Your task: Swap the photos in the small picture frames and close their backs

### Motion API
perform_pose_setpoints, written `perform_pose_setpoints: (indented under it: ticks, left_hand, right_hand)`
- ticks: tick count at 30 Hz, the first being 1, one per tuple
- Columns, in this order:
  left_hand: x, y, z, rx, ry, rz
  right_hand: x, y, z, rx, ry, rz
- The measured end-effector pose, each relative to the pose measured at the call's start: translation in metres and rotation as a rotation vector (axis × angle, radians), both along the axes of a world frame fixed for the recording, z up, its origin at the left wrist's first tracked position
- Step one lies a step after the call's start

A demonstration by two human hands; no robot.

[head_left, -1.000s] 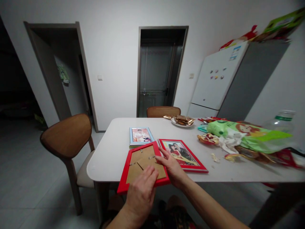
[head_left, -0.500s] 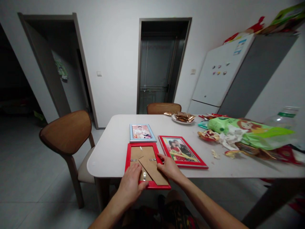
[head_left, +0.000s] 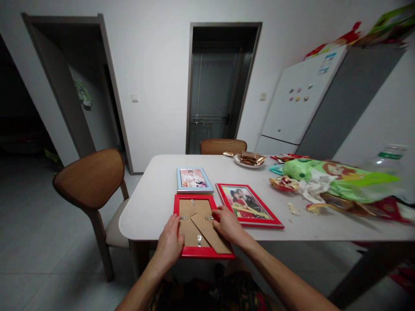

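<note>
Red frame (head_left: 207, 252), back up, at near edge of surface (head_left: 145, 207), partly overhanging; left rim clamped in grip of left hand (head_left: 170, 242). Brown backing (head_left: 189, 231) in place, stand leg (head_left: 212, 235) diagonal across it. Metal tabs (head_left: 199, 240) on four sides: fastened or not, cannot tell; remainder unclear. Just beyond, blue frame (head_left: 194, 181), picture up. Right hand (head_left: 227, 222) clamped on right rim, fingertips by tab. Farther right, second red frame (head_left: 248, 206), picture up. Versus half a second ago: left hand off backing, now at rim.
</note>
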State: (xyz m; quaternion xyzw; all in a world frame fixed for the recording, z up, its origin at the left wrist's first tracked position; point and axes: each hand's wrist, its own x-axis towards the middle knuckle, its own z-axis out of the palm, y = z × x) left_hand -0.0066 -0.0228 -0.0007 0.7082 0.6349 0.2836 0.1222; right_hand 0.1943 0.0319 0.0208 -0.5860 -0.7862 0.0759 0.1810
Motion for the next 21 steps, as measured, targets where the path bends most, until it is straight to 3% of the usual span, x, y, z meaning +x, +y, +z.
perform_pose_setpoints:
  ticks: [14,18,21]
  left_hand:
    - [0.0,0.0,0.0,0.034,-0.089,0.028]
    - [0.0,0.002,-0.003,0.057,-0.182,0.045]
    - [0.0,0.003,-0.005,0.053,-0.237,0.057]
  right_hand:
    - [-0.006,0.008,-0.006,0.081,-0.059,-0.078]
    - [-0.025,0.004,-0.004,0.178,-0.003,0.055]
    - [-0.051,0.003,-0.003,0.144,0.051,0.193]
